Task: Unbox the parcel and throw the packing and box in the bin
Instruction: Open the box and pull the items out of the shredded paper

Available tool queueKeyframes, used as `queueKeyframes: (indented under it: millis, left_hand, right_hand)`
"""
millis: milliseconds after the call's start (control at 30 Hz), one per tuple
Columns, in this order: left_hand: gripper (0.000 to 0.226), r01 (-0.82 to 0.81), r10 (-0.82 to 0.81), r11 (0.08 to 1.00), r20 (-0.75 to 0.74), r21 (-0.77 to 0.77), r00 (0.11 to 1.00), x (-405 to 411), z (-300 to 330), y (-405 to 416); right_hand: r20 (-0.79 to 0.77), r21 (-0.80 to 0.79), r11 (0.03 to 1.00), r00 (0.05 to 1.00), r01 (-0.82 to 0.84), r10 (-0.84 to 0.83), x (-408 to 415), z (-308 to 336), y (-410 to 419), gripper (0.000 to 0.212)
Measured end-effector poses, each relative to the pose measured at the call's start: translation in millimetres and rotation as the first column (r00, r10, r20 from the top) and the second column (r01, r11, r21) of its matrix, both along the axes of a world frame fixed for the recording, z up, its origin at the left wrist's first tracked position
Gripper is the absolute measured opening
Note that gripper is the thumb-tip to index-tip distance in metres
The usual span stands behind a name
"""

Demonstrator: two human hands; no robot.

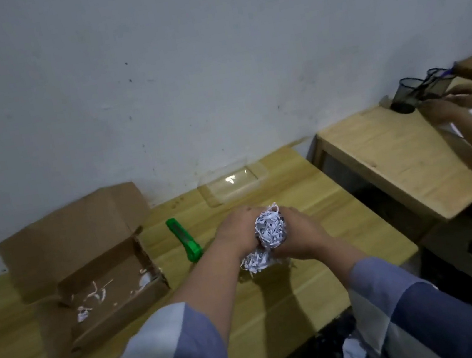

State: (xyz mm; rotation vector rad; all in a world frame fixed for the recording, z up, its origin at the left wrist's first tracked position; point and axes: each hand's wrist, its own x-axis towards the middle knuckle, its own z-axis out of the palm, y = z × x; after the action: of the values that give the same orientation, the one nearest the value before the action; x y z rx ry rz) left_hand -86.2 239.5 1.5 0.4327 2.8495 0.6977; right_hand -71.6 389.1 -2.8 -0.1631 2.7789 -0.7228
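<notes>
While the left hand [237, 231] and right hand [296, 235] squeeze a wad of shredded paper [269, 232] with fingers curled round it, right of the open box [96, 281], it looks light, soft and shedding, best cupped whole; no writing is legible

The person is wearing a long-sleeved shirt in blocks of colour. The left sleeve [151, 356] is showing a pale grey-white panel next to a muted blue one, with the cuff sitting partway up the forearm and leaving the wrist bare. The right sleeve [418, 301] is showing the same muted blue, running into a darker blue block lower down, with a light panel along its inner edge. The cloth is looking soft and loose, with gentle folds. The left hand [237, 231] and right hand [297, 235] are wearing no gloves.
</notes>
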Motion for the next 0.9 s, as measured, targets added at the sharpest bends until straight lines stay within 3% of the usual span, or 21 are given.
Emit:
queueKeyframes:
  millis: [167, 267, 333, 400, 533, 733, 900]
  left_hand:
    - [0.064, -0.060, 0.063, 0.997, 0.080, -0.048, 0.995, -13.0, -44.3, 32.3]
    - [0.062, -0.178, 0.178, 0.984, 0.087, -0.012, 0.980, -15.6, -58.9, 35.6]
    - [0.071, -0.211, 0.211, 0.977, 0.065, -0.007, 0.975, -16.7, -64.8, 36.8]
    - [0.079, -0.209, 0.209, 0.978, 0.052, -0.006, 0.977, -16.2, -67.8, 36.8]
    - [0.072, -0.206, 0.206, 0.978, 0.026, 0.010, 0.978, -4.3, -69.6, 33.7]
    - [0.080, -0.217, 0.206, 0.971, 0.111, 0.096, 0.972, 18.6, -67.7, 49.0]
    - [0.085, -0.214, 0.196, 0.973, 0.177, 0.085, 0.964, 30.6, -53.0, 66.1]
  right_hand:
    - [0.065, -0.067, 0.997, 0.998, 0.031, -0.027, -8.1, -33.0, 30.0, 0.089]
    - [0.070, -0.101, 0.990, 0.993, 0.098, -0.091, -9.9, -49.0, 26.4, 0.093]
    - [0.066, -0.128, 0.982, 0.989, 0.136, -0.129, -11.1, -56.2, 19.7, 0.098]
    - [0.068, -0.128, 0.982, 0.989, 0.136, -0.129, -13.5, -62.1, 14.9, 0.103]
    - [0.102, -0.075, 0.993, 0.991, 0.094, -0.086, -10.8, -66.0, 18.0, 0.103]
    - [0.173, -0.076, 0.992, 0.981, 0.099, -0.084, 1.7, -62.6, 37.2, 0.102]
    - [0.278, -0.074, 0.995, 0.960, 0.060, -0.037, 2.4, -52.8, 57.9, 0.118]
